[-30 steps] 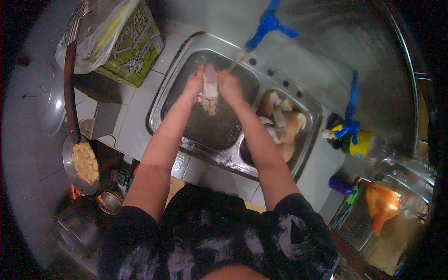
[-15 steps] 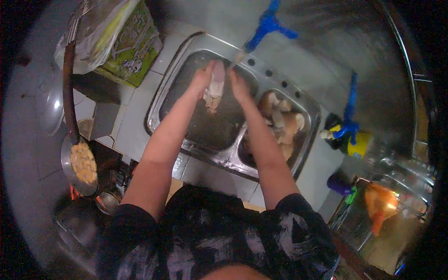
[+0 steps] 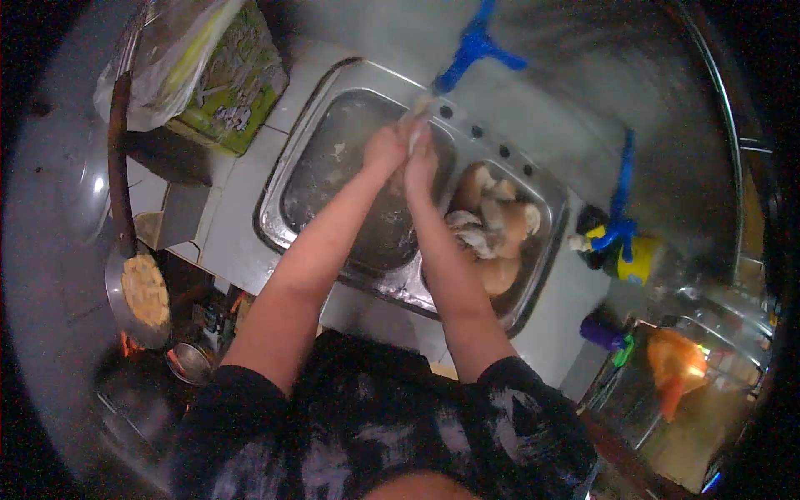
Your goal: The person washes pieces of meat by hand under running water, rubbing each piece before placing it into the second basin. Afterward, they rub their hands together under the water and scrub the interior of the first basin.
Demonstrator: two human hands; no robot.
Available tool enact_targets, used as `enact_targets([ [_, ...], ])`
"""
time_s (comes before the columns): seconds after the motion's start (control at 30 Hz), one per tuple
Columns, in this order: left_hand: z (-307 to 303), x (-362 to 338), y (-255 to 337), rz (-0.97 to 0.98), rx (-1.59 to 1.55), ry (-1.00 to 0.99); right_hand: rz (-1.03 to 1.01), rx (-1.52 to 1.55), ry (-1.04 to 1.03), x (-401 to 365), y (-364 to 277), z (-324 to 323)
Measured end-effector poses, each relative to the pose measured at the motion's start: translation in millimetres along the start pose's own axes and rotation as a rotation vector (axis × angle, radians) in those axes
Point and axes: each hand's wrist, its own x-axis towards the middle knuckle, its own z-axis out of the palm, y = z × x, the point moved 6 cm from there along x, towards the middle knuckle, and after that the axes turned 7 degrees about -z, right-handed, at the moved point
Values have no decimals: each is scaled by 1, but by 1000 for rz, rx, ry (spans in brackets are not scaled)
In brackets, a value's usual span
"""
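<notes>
A dim kitchen corner holds a white tiled bench (image 3: 233,225) with a stainless steel double sink (image 3: 392,283) sunk into it. The person leans over the sink with both bare forearms stretched out. The left hand (image 3: 385,150) and the right hand (image 3: 421,162) meet palm to palm above the back of the sink, close to the divider between the two basins and just below the spout of the blue plastic tap (image 3: 471,50). The fingers are drawn in against each other. Whether they are clamped on anything cannot be told, because the spot between them is blurred.

The left basin (image 3: 333,183) is wet and shows only a few pale scraps on its floor. The right basin (image 3: 533,267), just beside the right wrist, is heaped with pale, wet pieces of raw meat (image 3: 496,225) (poultry, by the look of them).

At the bench's left end stands a green printed tin box (image 3: 237,83) with a clear plastic bag (image 3: 171,58) on top. Below it, a long-handled metal frying pan (image 3: 143,292) holds yellow food. On the far right, well apart from the hands, are a second blue tap (image 3: 621,200), a yellow bottle (image 3: 640,260) and an orange bag (image 3: 673,371).
</notes>
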Motion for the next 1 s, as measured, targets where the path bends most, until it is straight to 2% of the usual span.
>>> enact_targets([
  [0.07,-4,-3,-3,-22,-199,-29,-58,-15,-4,1,3,0],
  [0.13,-3,-4,-6,-16,-172,-8,-116,-32,3,1,2,-2],
  [0.2,-7,-7,-6,-15,-148,18,-152,-186,-14,-2,2,-3],
  [0.33,-13,-10,-7,6,-184,70,-196,-221,12,-7,-12,-7],
  [0.4,-13,-9,-10,-18,-221,75,-109,106,-3,-13,-18,-8],
  [0.43,-16,-10,-8,26,-240,118,-110,106,-3,-11,-16,-9],
  [0.5,-19,-12,-4,71,-258,161,-71,-45,-12,-7,-9,-12],
  [0.57,-9,-10,0,75,-288,-7,-138,-105,-18,-7,-13,-15],
  [0.7,1,0,-12,60,-307,78,-268,-340,-57,-4,-14,-13],
  [0.77,6,3,-13,80,-330,2,-238,-384,-107,-1,-13,-14],
  [0.9,-6,-10,-3,85,-209,27,-213,-475,-214,0,-7,-11],
  [0.93,-7,-11,-2,101,-184,35,-214,-475,-214,1,-2,-9],
  [1.0,-9,-12,-2,117,-160,43,-342,-429,-99,-1,-6,-10],
])
